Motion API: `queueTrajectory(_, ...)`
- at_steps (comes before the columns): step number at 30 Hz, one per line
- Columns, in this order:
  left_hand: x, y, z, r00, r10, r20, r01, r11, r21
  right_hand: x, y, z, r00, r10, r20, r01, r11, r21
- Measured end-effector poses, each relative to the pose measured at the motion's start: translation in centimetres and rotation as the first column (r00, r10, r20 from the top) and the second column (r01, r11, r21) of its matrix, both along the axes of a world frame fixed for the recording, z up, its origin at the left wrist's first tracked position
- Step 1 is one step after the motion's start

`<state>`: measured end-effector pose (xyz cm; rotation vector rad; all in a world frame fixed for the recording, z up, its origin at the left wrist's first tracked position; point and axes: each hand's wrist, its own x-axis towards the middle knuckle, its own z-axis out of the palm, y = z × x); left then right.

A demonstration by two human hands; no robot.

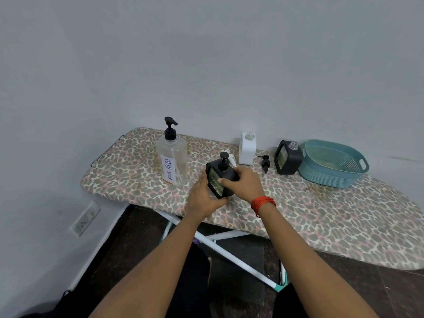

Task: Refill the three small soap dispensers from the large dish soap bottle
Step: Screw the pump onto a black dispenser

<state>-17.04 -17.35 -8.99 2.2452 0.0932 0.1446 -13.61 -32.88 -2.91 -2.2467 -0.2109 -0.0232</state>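
Observation:
A small black soap dispenser (218, 180) with its black pump on top is tilted above the board, held between both hands. My left hand (203, 198) cups its lower left side and my right hand (244, 185) grips its right side. The large clear bottle (172, 160) labelled DISH SOAP stands upright to the left, pump on. A white dispenser (247, 149) without a pump stands behind my right hand. A second black dispenser (288, 158), also without a pump, stands further right. A loose black pump (265, 162) lies between them, and a white pump (230, 156) peeks out behind the held dispenser.
Everything rests on a leopard-print ironing board (321, 214) against a grey wall. A teal plastic basket (332, 162) sits at the right rear, touching the second black dispenser. The board's white legs (229, 251) stand below, over a dark floor. A wall socket (85, 220) is low on the left.

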Motion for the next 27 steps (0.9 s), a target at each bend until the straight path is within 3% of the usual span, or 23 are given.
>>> queueTrajectory(4,0.7,0.5,-0.1,0.997,-0.079,0.002,0.079,0.997,-0.009,0.6,0.1,0.1,0.997,-0.076,0.017,0.076,0.997,-0.008)
queueTrajectory(8,1.3,1.6,-1.1,0.992,-0.122,-0.027,0.123,0.921,0.369,1.9,0.1,1.7,0.983,-0.167,0.069,0.164,0.985,0.055)
queueTrajectory(11,1.3,1.8,-2.2,0.993,-0.111,-0.041,0.117,0.879,0.462,4.2,1.2,3.8,0.979,-0.194,0.06,0.187,0.976,0.114)
queueTrajectory(16,1.5,1.5,-2.6,0.995,-0.095,-0.031,0.098,0.854,0.512,8.9,5.2,5.4,0.967,-0.254,-0.002,0.251,0.954,0.161)
queueTrajectory(22,1.8,1.6,-3.2,0.996,-0.079,-0.04,0.088,0.87,0.485,12.1,9.1,2.9,0.919,-0.38,-0.105,0.394,0.899,0.193)
queueTrajectory(27,2.1,1.7,-3.5,0.996,-0.073,-0.045,0.086,0.873,0.479,12.7,9.7,0.9,0.903,-0.422,-0.08,0.429,0.883,0.19)
